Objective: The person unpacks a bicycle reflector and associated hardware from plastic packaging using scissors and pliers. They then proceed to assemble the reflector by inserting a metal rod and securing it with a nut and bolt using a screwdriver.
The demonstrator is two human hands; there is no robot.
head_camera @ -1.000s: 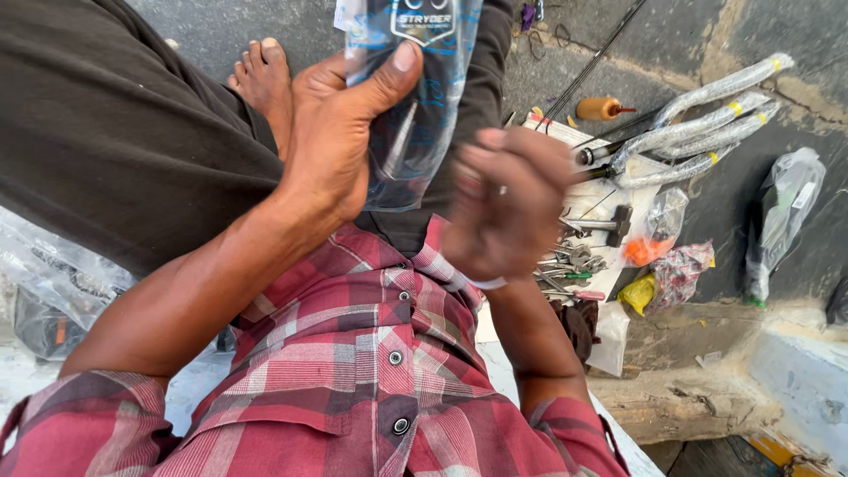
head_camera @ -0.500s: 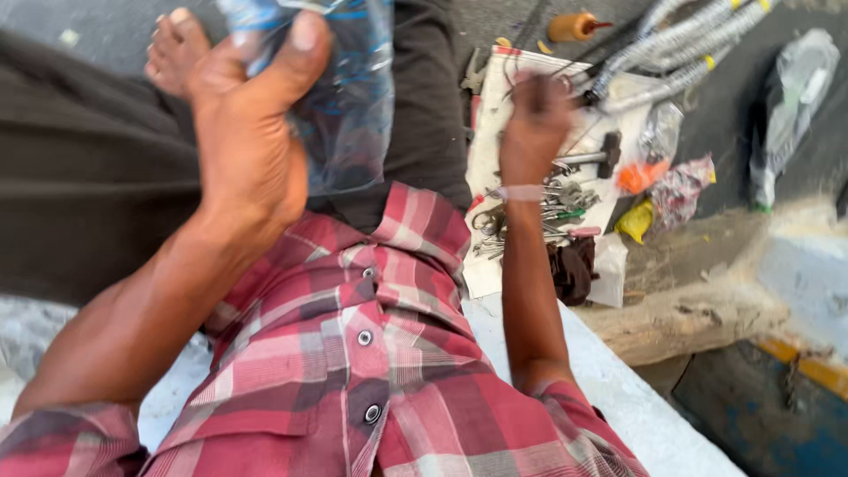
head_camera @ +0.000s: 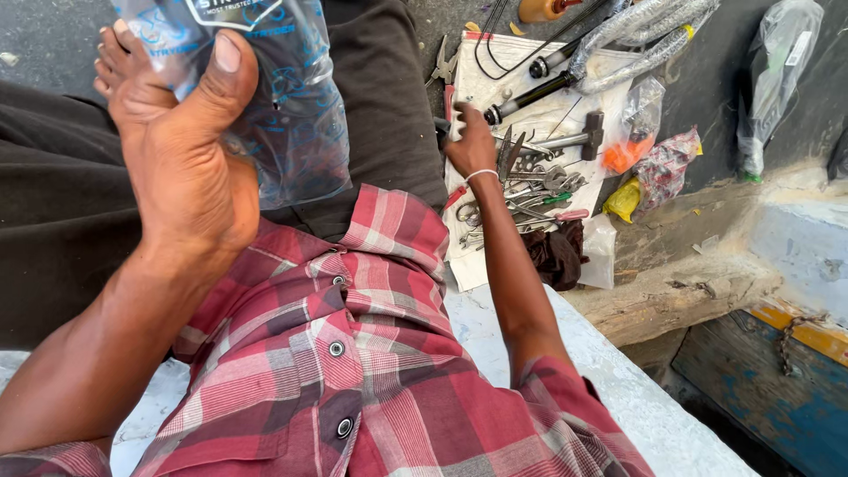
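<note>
My left hand (head_camera: 181, 155) is raised close to the camera and grips a clear plastic bag with blue print (head_camera: 283, 115), thumb pressed on its front. My right hand (head_camera: 470, 141) reaches down to the white cloth (head_camera: 477, 84) on the ground and rests among the hand tools there, by a red-handled tool (head_camera: 449, 110). Whether its fingers close on anything is hidden from this angle. Beside it lie several spanners and pliers (head_camera: 530, 190) and a hammer (head_camera: 579, 137).
I sit on a pale ledge (head_camera: 618, 389) in dark trousers and a red checked shirt. Wrapped tubes (head_camera: 636, 31), small plastic packets (head_camera: 636, 132), a dark rag (head_camera: 555, 256) and a bagged item (head_camera: 777, 71) lie around the cloth. A blue box (head_camera: 777, 389) sits lower right.
My right hand left the bag and stretched down and away to the tools on the cloth. The left hand kept hold of the bag and shifted left in view.
</note>
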